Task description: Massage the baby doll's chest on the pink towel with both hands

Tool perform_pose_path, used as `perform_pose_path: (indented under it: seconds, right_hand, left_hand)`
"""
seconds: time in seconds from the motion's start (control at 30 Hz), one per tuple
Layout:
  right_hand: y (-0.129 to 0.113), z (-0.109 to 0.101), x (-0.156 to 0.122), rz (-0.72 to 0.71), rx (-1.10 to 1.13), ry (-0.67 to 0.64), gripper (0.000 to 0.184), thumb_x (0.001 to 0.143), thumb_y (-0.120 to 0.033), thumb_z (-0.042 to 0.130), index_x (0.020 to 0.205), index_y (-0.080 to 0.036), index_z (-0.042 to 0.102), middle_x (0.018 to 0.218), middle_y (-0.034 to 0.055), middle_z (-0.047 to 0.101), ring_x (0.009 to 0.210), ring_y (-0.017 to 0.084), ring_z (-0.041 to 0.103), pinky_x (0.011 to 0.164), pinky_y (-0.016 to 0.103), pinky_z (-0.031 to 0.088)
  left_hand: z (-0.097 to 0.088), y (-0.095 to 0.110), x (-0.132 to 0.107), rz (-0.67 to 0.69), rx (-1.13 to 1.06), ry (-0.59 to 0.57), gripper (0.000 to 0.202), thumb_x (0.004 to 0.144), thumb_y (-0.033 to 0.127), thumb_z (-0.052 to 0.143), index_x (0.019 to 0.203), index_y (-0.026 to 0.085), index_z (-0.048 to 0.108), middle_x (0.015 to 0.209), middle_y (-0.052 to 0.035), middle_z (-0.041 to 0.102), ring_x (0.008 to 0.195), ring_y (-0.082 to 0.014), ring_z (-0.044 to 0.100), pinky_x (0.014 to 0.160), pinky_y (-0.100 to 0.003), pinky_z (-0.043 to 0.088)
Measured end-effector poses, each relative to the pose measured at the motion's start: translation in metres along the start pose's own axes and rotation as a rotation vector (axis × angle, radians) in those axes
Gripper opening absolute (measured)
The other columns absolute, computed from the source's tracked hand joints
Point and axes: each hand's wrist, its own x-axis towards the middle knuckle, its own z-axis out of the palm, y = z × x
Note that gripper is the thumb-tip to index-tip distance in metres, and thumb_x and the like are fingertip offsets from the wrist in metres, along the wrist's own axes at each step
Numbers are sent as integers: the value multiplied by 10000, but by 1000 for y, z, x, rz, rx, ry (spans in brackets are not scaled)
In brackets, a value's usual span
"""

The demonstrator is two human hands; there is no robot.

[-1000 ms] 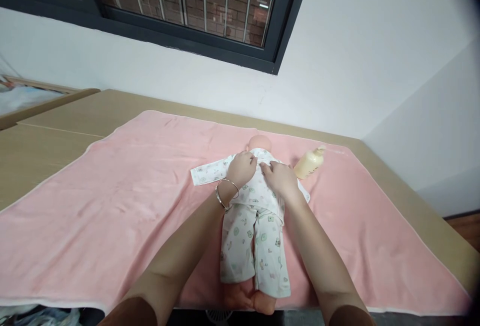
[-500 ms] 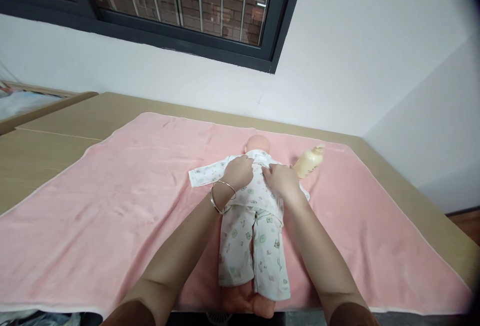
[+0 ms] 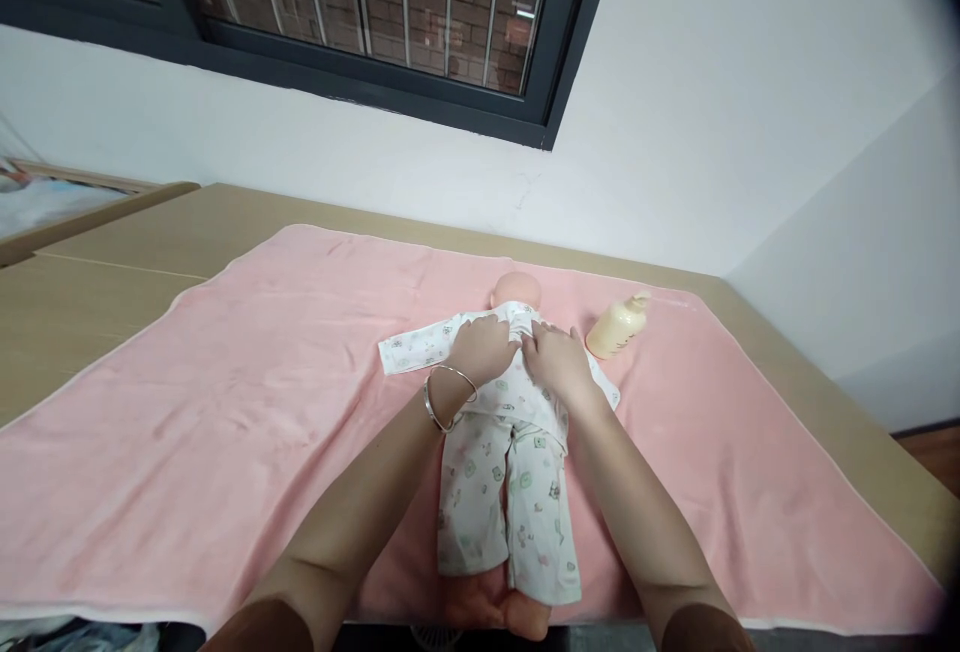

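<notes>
A baby doll (image 3: 517,289) lies lengthwise before me, its bald head at the far end and its feet (image 3: 525,614) at the near edge. It wears a white printed shirt (image 3: 510,394) and matching pants (image 3: 472,502). My left hand (image 3: 484,347), with a silver bangle at the wrist, is closed on the upper left of the shirt. Opposite it, my right hand (image 3: 559,360) grips the upper right of the shirt with bent fingers. Cloth is bunched between the two thumbs. Both sets of fingertips are partly hidden.
A cream bottle (image 3: 616,326) lies tilted on the pink blanket (image 3: 300,382), just right of my right hand. The blanket covers much of a wooden surface (image 3: 127,242). A white wall (image 3: 652,192) and a dark-framed window (image 3: 480,117) stand behind.
My left hand has shifted slightly to the right and nearer me, its fingers changing position on the shirt. My right hand's fingers have moved a little. The doll and bottle stay put.
</notes>
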Motion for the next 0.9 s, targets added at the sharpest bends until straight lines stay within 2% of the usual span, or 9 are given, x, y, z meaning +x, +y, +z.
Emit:
perform_pose_path:
  seconds: [0.07, 0.17, 0.27, 0.43, 0.57, 0.9]
  right_hand:
    - [1, -5, 0, 25, 19, -33, 389, 1039, -350, 337, 1206, -185, 648, 1301, 170, 691, 1264, 328, 589, 1171, 568, 219]
    - [11, -5, 6, 75, 97, -78, 446, 1049, -470, 328, 1125, -196, 672, 1255, 157, 709, 1244, 325, 599, 1158, 567, 243]
    - [22, 5, 15, 123, 143, -44, 519, 1053, -532, 301, 1184, -176, 655, 1324, 168, 669, 1274, 322, 570, 1144, 540, 274]
    - [26, 21, 21, 143, 173, 14, 543, 1058, -540, 292, 1344, -193, 596, 1388, 145, 634, 1302, 291, 543, 1098, 435, 338]
    - [25, 24, 21, 147, 158, 22, 577, 1060, -553, 273, 1405, -192, 561, 1438, 151, 601, 1336, 298, 518, 1106, 438, 330]
    - [27, 27, 23, 145, 190, 40, 603, 1047, -573, 272, 1419, -188, 551, 1472, 141, 580, 1380, 307, 487, 1101, 439, 350]
  left_hand:
    - [-4, 2, 0, -42, -25, 1, 290, 963, 370, 509, 992, 173, 720, 1136, -152, 723, 1057, -298, 686, 893, -387, 519]
    - [1, -3, 6, -120, -98, 89, 333, 993, 390, 456, 953, 178, 709, 1100, -143, 729, 1067, -300, 673, 886, -393, 518]
    - [20, -12, 14, -147, -164, 203, 320, 1004, 377, 450, 1088, 155, 664, 1105, -140, 725, 1096, -291, 657, 951, -402, 499]
    - [51, -24, 24, -159, -239, 308, 373, 1005, 366, 468, 1275, 129, 565, 1304, -161, 667, 1261, -279, 586, 1116, -419, 408]
    - [59, -28, 27, -136, -238, 304, 381, 1012, 359, 450, 1309, 152, 568, 1367, -145, 643, 1323, -273, 552, 1173, -430, 355]
    - [61, -30, 29, -128, -246, 302, 390, 1011, 358, 446, 1305, 152, 598, 1387, -133, 643, 1319, -277, 553, 1178, -438, 357]
